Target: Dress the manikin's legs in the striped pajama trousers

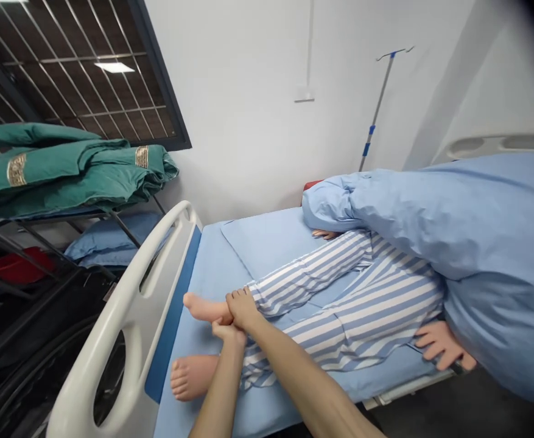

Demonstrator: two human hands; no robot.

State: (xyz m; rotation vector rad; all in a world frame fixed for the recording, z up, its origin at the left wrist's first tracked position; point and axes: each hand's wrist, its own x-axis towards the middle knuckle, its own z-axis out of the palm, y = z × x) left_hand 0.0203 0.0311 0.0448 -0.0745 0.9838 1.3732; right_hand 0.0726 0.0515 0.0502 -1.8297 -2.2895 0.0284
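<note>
A patient manikin in blue-and-white striped trousers (310, 274) lies on the bed, its lower legs apart. My right hand (243, 307) is closed over the top of its far ankle, by the trouser cuff. From beneath, my left hand (230, 333) grips the same leg around the heel, its fingers partly hidden. The far foot (203, 308) sticks out past my hands toward the footboard. Beside my left forearm rests the near foot (192, 377), untouched. A light blue quilt (431, 225) covers the upper body, and one manikin hand (444, 345) shows at the near bed edge.
The white footboard (125, 304) stands at the left end of the blue-sheeted bed (262, 234). Beyond it are a wheelchair (42, 359), a red basin (19, 266) and a rack with green folded bedding (75, 173). An IV pole (379, 109) rises behind the bed.
</note>
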